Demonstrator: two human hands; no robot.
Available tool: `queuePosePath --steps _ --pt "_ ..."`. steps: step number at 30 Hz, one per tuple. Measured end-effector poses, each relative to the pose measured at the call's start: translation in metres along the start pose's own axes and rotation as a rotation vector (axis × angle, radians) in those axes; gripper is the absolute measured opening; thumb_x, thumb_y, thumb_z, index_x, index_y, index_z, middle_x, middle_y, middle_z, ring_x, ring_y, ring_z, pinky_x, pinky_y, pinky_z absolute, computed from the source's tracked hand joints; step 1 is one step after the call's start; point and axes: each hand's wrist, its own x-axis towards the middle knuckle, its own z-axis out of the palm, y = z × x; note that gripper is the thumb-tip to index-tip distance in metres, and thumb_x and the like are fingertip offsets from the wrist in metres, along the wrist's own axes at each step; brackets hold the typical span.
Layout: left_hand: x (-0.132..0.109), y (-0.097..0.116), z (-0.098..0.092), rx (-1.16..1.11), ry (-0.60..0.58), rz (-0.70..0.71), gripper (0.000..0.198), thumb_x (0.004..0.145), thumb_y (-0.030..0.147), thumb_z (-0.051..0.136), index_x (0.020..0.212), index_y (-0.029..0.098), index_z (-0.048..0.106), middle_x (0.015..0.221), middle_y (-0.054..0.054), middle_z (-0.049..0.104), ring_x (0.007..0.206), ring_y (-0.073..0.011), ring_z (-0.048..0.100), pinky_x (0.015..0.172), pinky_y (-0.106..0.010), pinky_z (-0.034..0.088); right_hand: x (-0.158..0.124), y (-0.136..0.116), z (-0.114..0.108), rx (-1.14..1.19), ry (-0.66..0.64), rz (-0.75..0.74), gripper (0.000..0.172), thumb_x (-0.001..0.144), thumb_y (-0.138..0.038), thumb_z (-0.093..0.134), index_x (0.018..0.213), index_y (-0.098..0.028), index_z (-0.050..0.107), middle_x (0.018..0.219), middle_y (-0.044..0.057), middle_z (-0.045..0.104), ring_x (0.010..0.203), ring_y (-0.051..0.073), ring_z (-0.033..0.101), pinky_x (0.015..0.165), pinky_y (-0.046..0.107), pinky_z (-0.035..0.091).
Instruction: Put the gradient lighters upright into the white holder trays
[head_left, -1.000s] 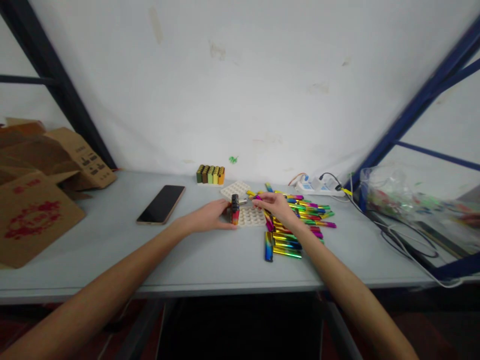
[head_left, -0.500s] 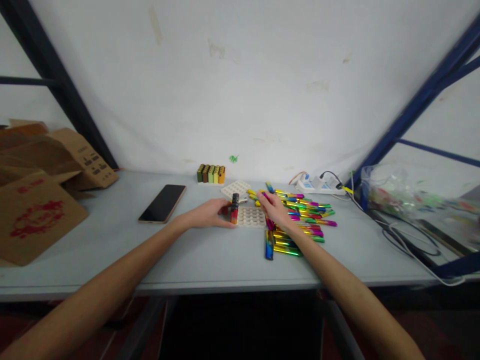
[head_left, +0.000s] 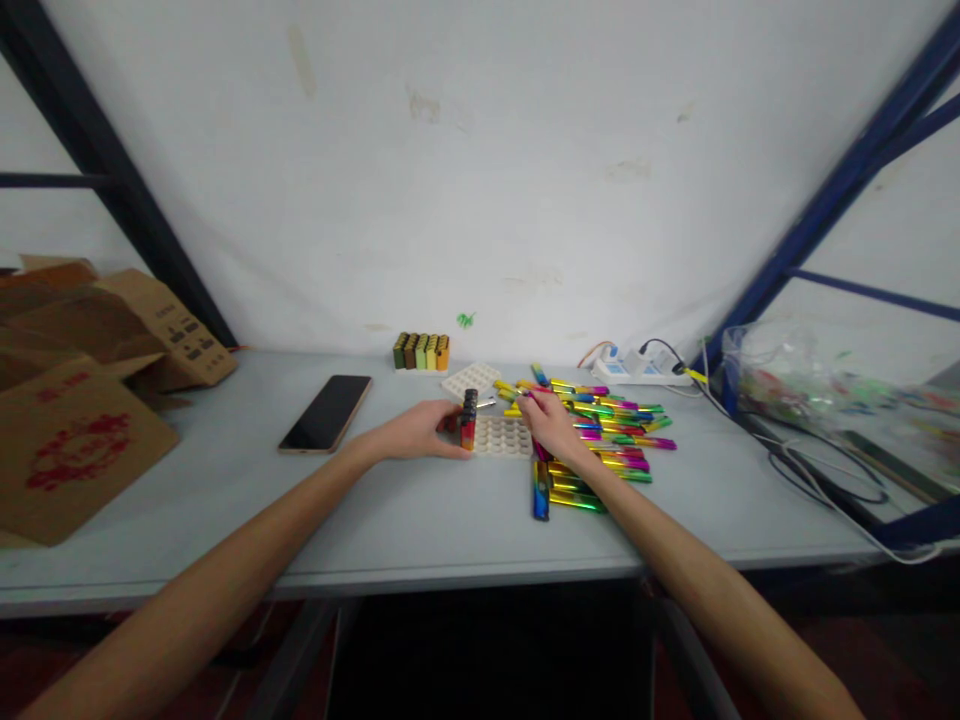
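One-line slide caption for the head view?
Left hand rests beside an upright lighter at a white dimpled tray; right hand reaches over a pile of rainbow lighters.

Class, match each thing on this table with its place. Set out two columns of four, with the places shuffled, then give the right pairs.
Things:
1 smartphone
2 cardboard boxes
3 power strip
4 upright rainbow lighter

Places:
A at the white tray's left edge, beside the left hand
B at the far left end of the table
C at the back, right of the tray
D lying flat, left of the left hand

Pairs: 1-D; 2-B; 3-C; 4-A
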Motion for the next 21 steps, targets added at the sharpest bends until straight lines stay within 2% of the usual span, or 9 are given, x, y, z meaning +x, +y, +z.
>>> queuePosePath --steps 5,10,14,16,19,21 --pt "0.001 -0.001 0.001 0.003 0.006 -0.003 0.059 0.071 0.060 0.079 0.107 0.015 0.067 0.098 -0.006 0.071 0.084 -0.0236 0.063 0.073 -0.030 0.048 0.000 -0.004 -0.003 -0.048 0.001 -0.079 0.048 0.098 -0.060 0.046 0.068 -0.023 0.043 0.063 -0.004 0.043 0.062 0.014 0.043 0.059 0.028 0.033" --pt "0.001 -0.001 0.001 0.014 0.008 0.008 0.058 0.071 0.060 0.080 0.105 0.015 0.067 0.097 -0.006 0.071 0.083 -0.0232 0.063 0.072 -0.030 0.047 -0.001 -0.009 -0.004 -0.031 -0.094 -0.185 0.038 0.104 -0.056 0.043 0.088 -0.022 0.052 0.077 -0.001 0.056 0.073 0.018 0.055 0.068 0.030 0.044" --pt "0.000 -0.001 0.001 0.037 -0.002 0.025 0.054 0.074 0.058 0.078 0.105 0.015 0.067 0.095 -0.005 0.070 0.081 -0.0218 0.062 0.070 -0.029 0.045 -0.002 -0.009 -0.001 -0.180 -0.015 -0.353 0.037 0.106 -0.050 0.043 0.085 -0.022 0.054 0.089 0.005 0.060 0.089 0.021 0.057 0.082 0.033 0.046" --pt "0.000 -0.001 0.001 0.044 -0.003 0.031 0.054 0.075 0.058 0.078 0.106 0.015 0.067 0.096 -0.005 0.070 0.081 -0.0214 0.062 0.070 -0.029 0.045 -0.003 -0.009 0.001 -0.247 0.000 -0.376 0.036 0.107 -0.048 0.043 0.084 -0.022 0.053 0.085 0.004 0.060 0.084 0.020 0.056 0.079 0.032 0.044" --pt "0.000 -0.001 0.002 0.037 -0.004 0.039 0.054 0.075 0.057 0.078 0.108 0.016 0.067 0.097 -0.005 0.070 0.081 -0.0212 0.062 0.071 -0.028 0.045 -0.001 -0.006 0.004 -0.290 -0.020 -0.332 0.035 0.107 -0.046 0.043 0.083 -0.023 0.051 0.076 0.001 0.060 0.070 0.018 0.054 0.068 0.030 0.040" --pt "0.000 -0.001 0.002 0.039 0.001 0.033 0.055 0.074 0.058 0.078 0.107 0.016 0.067 0.097 -0.005 0.071 0.081 -0.0215 0.062 0.071 -0.028 0.045 0.001 -0.004 0.007 -0.325 -0.036 -0.325 0.036 0.107 -0.047 0.044 0.081 -0.023 0.050 0.075 0.002 0.061 0.068 0.018 0.054 0.066 0.029 0.039"
